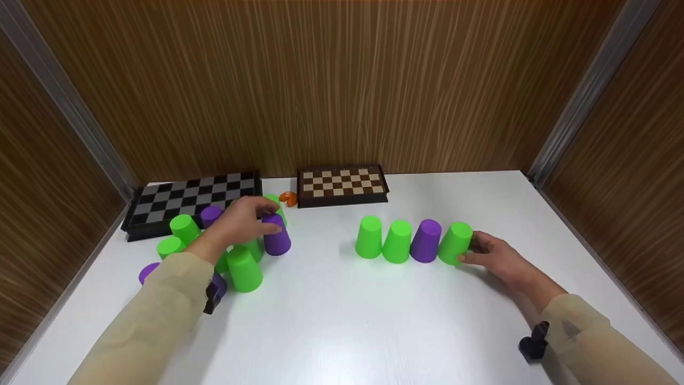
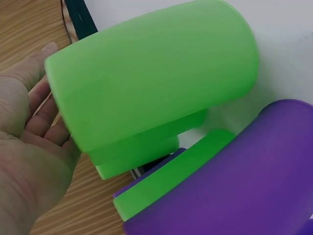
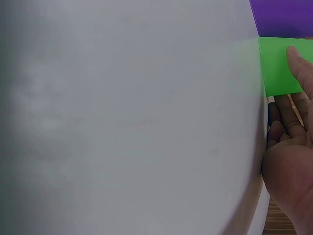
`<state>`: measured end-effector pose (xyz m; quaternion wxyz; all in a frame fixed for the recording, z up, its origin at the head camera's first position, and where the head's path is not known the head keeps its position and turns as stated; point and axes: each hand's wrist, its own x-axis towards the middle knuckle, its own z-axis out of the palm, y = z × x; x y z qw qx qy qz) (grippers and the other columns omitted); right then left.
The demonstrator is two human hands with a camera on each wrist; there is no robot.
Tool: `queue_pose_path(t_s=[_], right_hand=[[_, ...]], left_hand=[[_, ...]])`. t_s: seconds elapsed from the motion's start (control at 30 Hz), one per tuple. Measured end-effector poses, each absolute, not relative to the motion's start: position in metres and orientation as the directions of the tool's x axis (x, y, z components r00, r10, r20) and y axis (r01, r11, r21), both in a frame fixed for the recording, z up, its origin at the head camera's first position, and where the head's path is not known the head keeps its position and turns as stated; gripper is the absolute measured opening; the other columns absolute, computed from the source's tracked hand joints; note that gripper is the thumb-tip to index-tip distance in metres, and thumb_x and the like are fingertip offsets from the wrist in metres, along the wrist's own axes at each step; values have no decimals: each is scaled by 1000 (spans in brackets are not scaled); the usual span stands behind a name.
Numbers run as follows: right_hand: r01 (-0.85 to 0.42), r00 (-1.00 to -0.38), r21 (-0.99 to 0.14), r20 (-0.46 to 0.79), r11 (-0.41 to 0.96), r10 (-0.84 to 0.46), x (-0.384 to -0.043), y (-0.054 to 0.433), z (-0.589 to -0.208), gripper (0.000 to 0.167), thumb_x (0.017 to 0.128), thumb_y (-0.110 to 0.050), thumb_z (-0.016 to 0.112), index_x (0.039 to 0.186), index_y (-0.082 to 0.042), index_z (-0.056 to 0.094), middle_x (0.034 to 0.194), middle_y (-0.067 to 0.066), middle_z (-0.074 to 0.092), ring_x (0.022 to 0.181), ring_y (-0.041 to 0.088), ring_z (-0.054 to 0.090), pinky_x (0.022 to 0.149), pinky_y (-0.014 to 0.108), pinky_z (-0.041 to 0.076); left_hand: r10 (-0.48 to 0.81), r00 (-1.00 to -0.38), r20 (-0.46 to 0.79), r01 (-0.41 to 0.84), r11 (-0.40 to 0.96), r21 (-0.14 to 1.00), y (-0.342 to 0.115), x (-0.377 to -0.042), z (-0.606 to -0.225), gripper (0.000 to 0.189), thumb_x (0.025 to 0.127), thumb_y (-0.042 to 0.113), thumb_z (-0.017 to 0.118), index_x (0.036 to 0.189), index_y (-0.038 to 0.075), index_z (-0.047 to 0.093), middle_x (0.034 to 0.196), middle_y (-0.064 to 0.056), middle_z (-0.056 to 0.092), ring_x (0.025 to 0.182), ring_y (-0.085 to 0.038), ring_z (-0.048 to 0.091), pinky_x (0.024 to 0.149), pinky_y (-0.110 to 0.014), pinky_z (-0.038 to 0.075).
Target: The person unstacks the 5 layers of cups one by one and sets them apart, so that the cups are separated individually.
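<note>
In the head view, my left hand [image 1: 243,219] is at the upper part of an upside-down purple cup [image 1: 277,243], thumb across its near side and fingers behind. That cup stands at the right edge of a cluster of green and purple cups; a green cup [image 1: 245,271] is nearest me. In the left wrist view, a large green cup [image 2: 156,73] hides the fingertips. My right hand [image 1: 497,259] holds the low right side of a green cup [image 1: 455,244], the end of a row. Left of it stand a purple cup [image 1: 426,241] and two green cups [image 1: 397,243].
A black-and-grey checkered board [image 1: 187,198] lies behind the cup cluster at back left. A smaller brown chessboard [image 1: 342,184] lies at the back middle, with a small orange object [image 1: 288,199] beside it. Wood-grain panels [image 1: 342,80] enclose the white table [image 1: 342,321] at the back and sides.
</note>
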<state>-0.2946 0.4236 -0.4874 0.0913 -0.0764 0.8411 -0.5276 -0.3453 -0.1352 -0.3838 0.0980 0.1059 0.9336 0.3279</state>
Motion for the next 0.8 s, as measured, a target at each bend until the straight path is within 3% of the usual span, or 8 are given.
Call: queue_pose_path(t_s=[0.27,0.43,0.8], right_hand=[[-9,-968,-894,-105,449,-227,-293,424,-485,73,98,-26,79,157,0,45,155,23,51,149,44,39,124,65,24],[-4,-969,-891,-109,454,-223,-293,426,-485,72,99,-26,78,157,0,44,157,23,49,150,44,38,124,67,22],[-22,-970,-894,-89,447,-226,-294,424,-486,71,97,-23,79,156,-1,47,155,23,52,148,44,40,124,65,24]], left_hand=[[289,-954,-78,166,728,665,-120,-337,-360,57,96,24,82,147,11,60,147,-10,61,140,-33,53,114,-52,47],[368,-930,-19,267,709,652,-90,-336,-350,57,94,25,84,146,10,63,146,-8,63,139,-31,55,116,-47,46],[477,-879,4,345,630,696,-8,-335,-368,60,93,24,85,146,9,63,145,-5,64,135,-24,58,113,-39,49]])
